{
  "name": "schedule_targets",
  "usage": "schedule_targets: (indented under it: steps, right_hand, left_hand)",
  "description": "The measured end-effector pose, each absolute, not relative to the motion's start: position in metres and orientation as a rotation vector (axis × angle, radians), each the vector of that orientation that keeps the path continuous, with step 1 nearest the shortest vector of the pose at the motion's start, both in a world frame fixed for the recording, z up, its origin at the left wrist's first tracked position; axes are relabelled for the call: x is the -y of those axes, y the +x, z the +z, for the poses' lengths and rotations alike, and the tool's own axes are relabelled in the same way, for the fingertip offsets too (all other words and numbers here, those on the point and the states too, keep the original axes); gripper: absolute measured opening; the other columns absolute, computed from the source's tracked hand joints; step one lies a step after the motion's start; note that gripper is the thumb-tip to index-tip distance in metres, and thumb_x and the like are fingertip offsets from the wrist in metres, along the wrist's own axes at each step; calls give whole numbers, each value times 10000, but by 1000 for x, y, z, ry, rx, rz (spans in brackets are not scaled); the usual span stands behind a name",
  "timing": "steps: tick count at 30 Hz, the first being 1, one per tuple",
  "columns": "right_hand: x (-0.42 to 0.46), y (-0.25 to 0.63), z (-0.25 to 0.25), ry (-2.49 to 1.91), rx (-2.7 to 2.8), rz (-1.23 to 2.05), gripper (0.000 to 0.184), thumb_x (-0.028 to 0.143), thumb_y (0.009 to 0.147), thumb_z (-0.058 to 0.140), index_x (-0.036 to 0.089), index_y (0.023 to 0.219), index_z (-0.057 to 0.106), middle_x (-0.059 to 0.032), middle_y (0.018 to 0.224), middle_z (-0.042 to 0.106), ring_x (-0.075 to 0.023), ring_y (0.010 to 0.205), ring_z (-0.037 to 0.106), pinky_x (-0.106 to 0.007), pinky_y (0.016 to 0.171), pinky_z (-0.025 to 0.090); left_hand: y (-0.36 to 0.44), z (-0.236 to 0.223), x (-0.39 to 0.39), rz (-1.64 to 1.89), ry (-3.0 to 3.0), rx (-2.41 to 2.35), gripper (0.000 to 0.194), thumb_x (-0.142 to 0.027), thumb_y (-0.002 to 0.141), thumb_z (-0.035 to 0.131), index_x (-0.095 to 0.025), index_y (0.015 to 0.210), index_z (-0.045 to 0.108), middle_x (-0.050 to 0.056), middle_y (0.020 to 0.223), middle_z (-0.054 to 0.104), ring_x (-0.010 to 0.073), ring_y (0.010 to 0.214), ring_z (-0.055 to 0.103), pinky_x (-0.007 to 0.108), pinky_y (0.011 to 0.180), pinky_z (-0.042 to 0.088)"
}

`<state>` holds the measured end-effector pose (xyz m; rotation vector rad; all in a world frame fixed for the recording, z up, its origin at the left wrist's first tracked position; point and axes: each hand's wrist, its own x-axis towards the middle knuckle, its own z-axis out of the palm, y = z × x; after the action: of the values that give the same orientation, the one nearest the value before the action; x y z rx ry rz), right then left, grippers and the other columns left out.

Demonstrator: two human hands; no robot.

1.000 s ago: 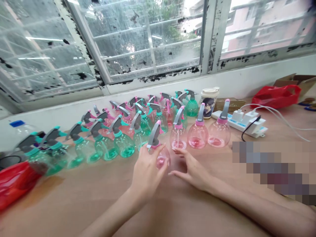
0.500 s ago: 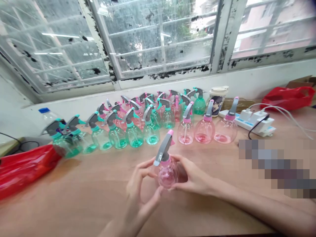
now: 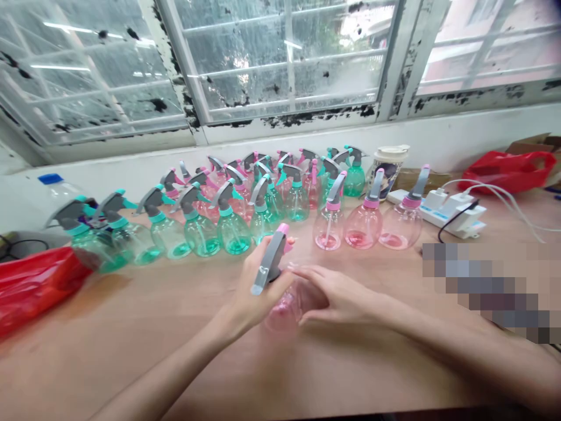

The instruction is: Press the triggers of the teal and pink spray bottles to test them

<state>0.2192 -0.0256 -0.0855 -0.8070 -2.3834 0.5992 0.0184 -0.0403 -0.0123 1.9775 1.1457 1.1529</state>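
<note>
A clear pink spray bottle [image 3: 283, 316] stands at the middle of the table near me, its grey trigger head [image 3: 270, 263] with a pink nozzle tip leaning up and right. My left hand [image 3: 248, 295] is closed round the neck below the head, hiding the collar. Curved along the right side of the body, my right hand [image 3: 342, 298] grips the bottle with fingers at the shoulder and thumb lower down. Behind it stand three pink spray bottles [image 3: 363, 228] and a front row of green spray bottles [image 3: 235, 232].
More pink and green bottles crowd behind, below the window. A patterned lidded cup [image 3: 388, 169] and a white power strip [image 3: 458, 213] with cables are at right. A red bag [image 3: 508, 169] lies far right, another red bag [image 3: 39, 286] at left, near a blue-capped bottle [image 3: 59, 188].
My left hand has moved up from the bottle's lower left side to its neck. The bottle has shifted slightly left, and the view has turned a little. My right hand still holds the body.
</note>
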Motion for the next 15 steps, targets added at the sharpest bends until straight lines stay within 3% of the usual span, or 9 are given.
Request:
schedule_targets:
  steps: [5,9,15]
  right_hand:
    - [13,248,-108,-1036,2380,367,626,397,925,589,181,1474,383,-174,1489,459,-297,1333,488,-488,1064,447]
    - [13,255,-118,-1092,2361,310,583,379,946,547,188,1474,386,-160,1474,484,-295,1336,487,-502,1056,457]
    - [14,255,-121,-1134,2309,360,591,350,936,564,225,1484,382,-138,1477,485,-304,1324,500,-507,1049,470]
  left_hand:
    - [22,-8,28,1102,2062,-1086,505,-156,683,465,-247,1159,607,22,995,694,147,627,598,301,647,512]
    - [23,-4,15,1057,2098,-989,574,-176,638,468,-248,1188,615,22,850,691,203,706,627,338,703,526]
    - [16,-8,10,940,2008,-959,376,-229,678,509,-220,1025,654,29,805,669,196,644,612,331,648,528]
